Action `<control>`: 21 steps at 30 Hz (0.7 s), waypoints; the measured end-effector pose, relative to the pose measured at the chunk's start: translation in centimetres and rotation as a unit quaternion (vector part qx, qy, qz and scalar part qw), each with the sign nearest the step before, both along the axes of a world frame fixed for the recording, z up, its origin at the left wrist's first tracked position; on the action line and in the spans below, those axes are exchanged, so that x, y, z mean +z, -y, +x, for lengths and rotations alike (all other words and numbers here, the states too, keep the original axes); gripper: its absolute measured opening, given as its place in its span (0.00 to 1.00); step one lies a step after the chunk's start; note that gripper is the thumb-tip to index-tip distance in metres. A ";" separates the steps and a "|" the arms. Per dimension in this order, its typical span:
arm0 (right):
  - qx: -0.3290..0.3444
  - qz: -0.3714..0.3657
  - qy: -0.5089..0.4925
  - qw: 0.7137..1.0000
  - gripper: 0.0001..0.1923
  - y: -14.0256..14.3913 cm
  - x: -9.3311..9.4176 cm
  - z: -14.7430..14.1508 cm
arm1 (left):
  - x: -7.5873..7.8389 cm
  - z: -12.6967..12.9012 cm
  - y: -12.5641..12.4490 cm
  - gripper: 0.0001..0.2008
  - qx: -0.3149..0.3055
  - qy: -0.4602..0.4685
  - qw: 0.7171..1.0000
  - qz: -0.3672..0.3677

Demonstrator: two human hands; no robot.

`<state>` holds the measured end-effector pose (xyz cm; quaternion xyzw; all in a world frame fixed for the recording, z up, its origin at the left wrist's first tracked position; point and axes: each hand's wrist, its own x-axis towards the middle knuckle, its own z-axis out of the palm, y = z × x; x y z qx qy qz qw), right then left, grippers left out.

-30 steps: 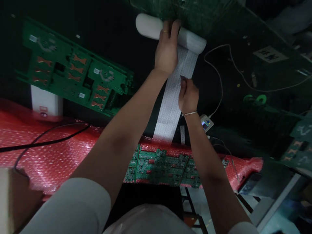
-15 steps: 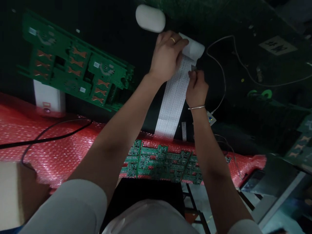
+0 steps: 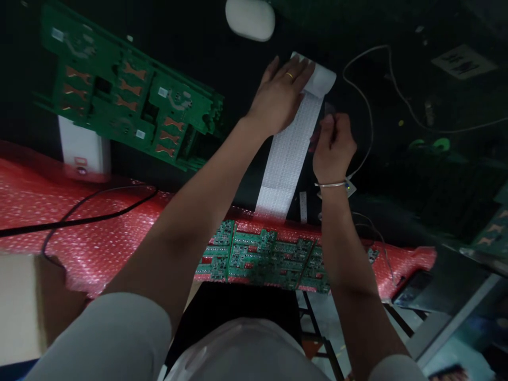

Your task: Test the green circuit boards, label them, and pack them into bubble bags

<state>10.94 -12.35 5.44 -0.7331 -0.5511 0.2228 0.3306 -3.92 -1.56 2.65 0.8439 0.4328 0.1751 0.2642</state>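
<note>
White strip [image 3: 288,159]: lay on the dark table [image 3: 190,42], near end at the red bubble wrap [image 3: 115,227].
Unrolled: most of its visible length; the far curl [image 3: 323,80] remained.
Left hand [image 3: 278,100]: fingers spread, laid across strip and curl, pinching nothing visible.
Right hand [image 3: 335,145]: just beside the strip, fingertips apparently pinched on a dark piece [image 3: 329,109], too dim to name.
Counted: one strip, one piece, one rounded white case [image 3: 251,20], two hands.
</note>
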 end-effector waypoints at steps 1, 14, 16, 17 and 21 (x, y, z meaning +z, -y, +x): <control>0.007 -0.016 0.004 1.000 0.20 0.8 0.1 -0.3 | 0.1 -0.3 0.2 0.32 0.000 -0.006 1.000 0.002; 0.045 -0.191 0.179 0.964 0.17 7.6 -1.1 -7.0 | -3.2 -6.0 8.7 0.24 -0.060 -0.023 0.998 -0.020; 0.037 -0.192 0.200 0.960 0.19 7.3 -1.4 -7.6 | -3.6 -6.1 8.7 0.22 -0.053 -0.027 0.998 -0.016; 0.036 -0.195 0.208 0.958 0.19 7.1 -1.5 -7.8 | -3.7 -6.1 8.7 0.22 -0.050 -0.028 0.998 -0.016; 0.042 -0.208 0.230 0.950 0.18 6.6 -2.0 -8.4 | -4.0 -6.2 8.6 0.21 -0.042 -0.027 0.999 -0.021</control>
